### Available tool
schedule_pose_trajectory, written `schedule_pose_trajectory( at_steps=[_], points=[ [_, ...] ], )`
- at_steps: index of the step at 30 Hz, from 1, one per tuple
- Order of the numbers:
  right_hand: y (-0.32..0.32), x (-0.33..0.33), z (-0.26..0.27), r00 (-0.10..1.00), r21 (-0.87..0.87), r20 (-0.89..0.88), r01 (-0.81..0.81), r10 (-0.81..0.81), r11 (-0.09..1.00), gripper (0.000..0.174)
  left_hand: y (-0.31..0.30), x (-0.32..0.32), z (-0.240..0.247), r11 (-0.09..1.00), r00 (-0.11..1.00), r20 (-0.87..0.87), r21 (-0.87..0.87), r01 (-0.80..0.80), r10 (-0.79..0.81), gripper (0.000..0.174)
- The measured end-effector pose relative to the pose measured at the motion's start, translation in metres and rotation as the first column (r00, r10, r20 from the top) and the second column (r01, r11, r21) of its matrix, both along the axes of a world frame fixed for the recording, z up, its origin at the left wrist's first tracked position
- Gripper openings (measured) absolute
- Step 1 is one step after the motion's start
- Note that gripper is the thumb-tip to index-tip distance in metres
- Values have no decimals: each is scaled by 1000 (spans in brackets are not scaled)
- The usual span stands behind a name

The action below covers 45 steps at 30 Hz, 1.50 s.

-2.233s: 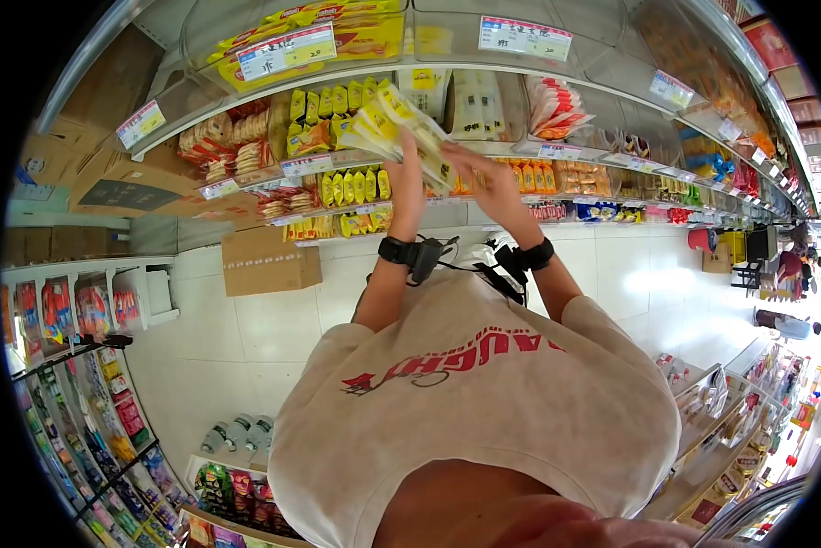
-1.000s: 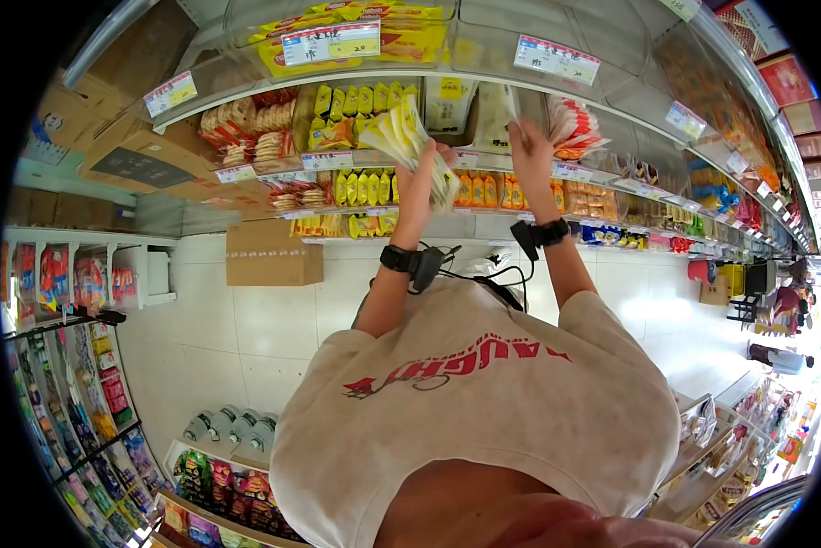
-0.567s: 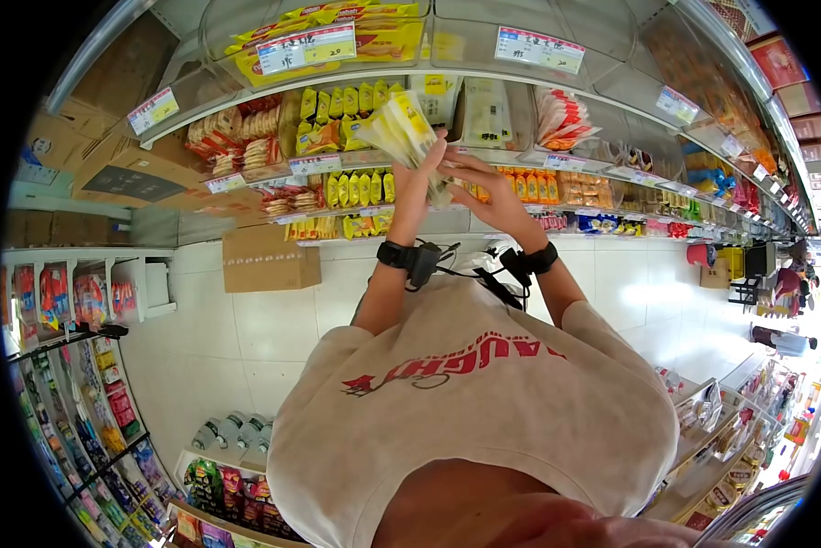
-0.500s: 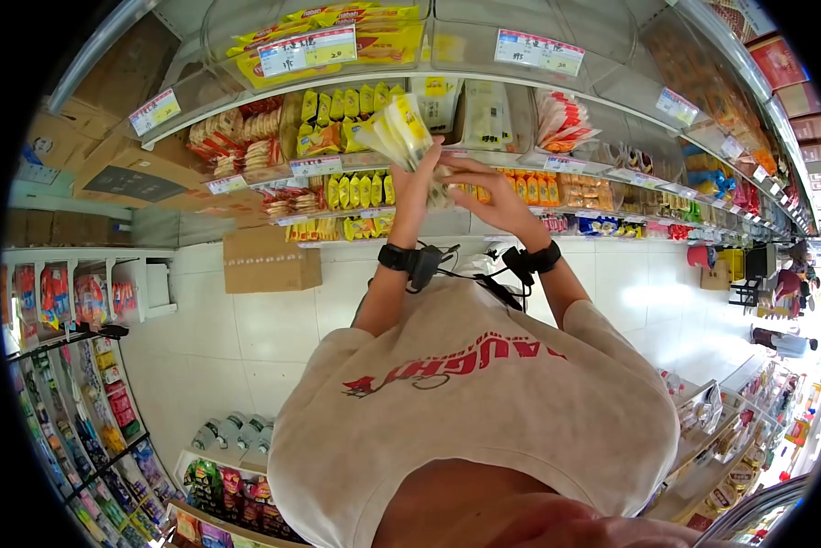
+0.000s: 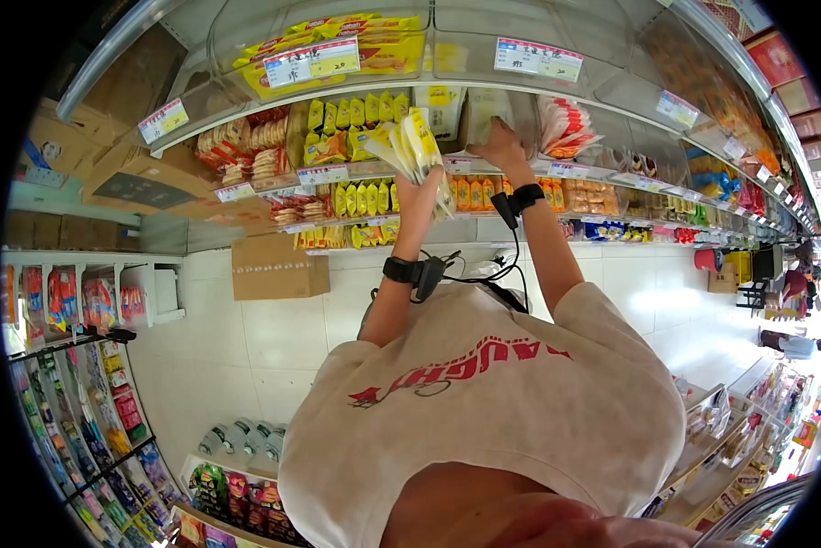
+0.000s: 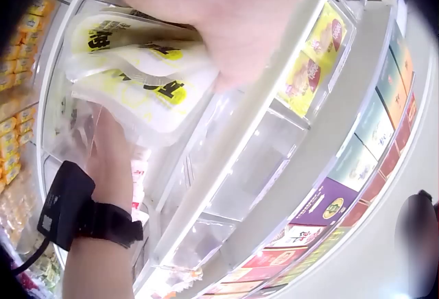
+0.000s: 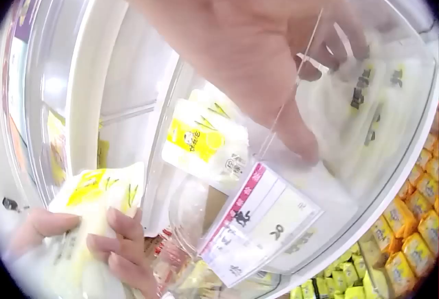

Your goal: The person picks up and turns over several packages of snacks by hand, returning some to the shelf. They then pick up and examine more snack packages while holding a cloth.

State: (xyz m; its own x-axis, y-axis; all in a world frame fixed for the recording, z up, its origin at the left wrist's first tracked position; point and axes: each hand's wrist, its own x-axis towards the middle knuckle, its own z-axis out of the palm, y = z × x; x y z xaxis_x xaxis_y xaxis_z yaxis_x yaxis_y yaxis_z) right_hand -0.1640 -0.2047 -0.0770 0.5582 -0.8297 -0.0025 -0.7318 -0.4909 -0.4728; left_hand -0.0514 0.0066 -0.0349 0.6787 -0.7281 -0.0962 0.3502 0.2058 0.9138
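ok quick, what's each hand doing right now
Left hand: grips a stack of yellow packets.
Right hand: inside the shelf bin, on white packets; grip unclear.

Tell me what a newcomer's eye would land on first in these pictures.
The left hand grips a fanned bundle of yellow-and-white packets, raised high in the middle of the head view. Beside it, the right hand reaches into a clear shelf bin of similar white packets; whether it holds one cannot be told. Rows of yellow snack bags stand just left of the hands.
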Motion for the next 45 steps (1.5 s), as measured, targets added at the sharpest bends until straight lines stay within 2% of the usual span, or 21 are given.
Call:
schedule_pose_trajectory(
  at_steps=[3,7,9,12,16,19,21,24,27,30,33,36,39,42,45],
  points=[
    [3,6,3,990,-9,-122,77,-77,997,94,8,-2,11,999,1000,-11,-21,24,-24,34],
    [5,9,9,978,64,-171,129,-116,990,92,7,0,10,997,998,-8,-56,59,-60,30],
    [4,11,11,968,78,-217,148,-128,986,92,4,0,11,999,999,-11,-4,49,-49,27],
    [7,11,15,966,110,-201,187,-163,976,81,4,-2,18,995,995,26,45,91,-92,28],
    [15,11,19,961,67,-186,218,-203,974,80,-2,-3,4,991,989,87,79,109,-116,31],
    [16,13,19,960,62,-189,224,-209,973,73,-3,-4,1,996,986,142,16,87,-88,26],
    [17,14,26,963,106,-191,215,-192,971,68,1,-5,10,994,991,83,3,107,-107,30],
    [24,14,39,956,124,-221,225,-195,966,68,4,-2,12,991,991,38,-8,131,-131,31],
    [25,14,40,955,69,-208,231,-213,971,71,3,1,7,989,989,42,9,145,-145,31],
    [22,14,32,959,57,-62,281,-278,958,77,2,3,8,990,990,32,7,138,-138,31],
    [-5,3,-14,965,20,191,182,-183,983,68,3,4,12,990,990,17,-16,140,-139,32],
    [-8,-11,1,910,-88,402,145,-98,986,43,1,5,16,989,992,-7,-81,124,-125,33],
    [28,-14,55,829,-221,559,174,-21,960,25,2,4,19,987,994,-50,-129,92,-99,28],
    [64,-20,71,810,-154,587,84,22,984,23,1,2,22,988,988,-118,-128,85,-100,32],
    [105,-21,91,782,-42,605,-156,149,987,29,-3,4,22,986,988,-128,-149,71,-91,36]
  ],
)
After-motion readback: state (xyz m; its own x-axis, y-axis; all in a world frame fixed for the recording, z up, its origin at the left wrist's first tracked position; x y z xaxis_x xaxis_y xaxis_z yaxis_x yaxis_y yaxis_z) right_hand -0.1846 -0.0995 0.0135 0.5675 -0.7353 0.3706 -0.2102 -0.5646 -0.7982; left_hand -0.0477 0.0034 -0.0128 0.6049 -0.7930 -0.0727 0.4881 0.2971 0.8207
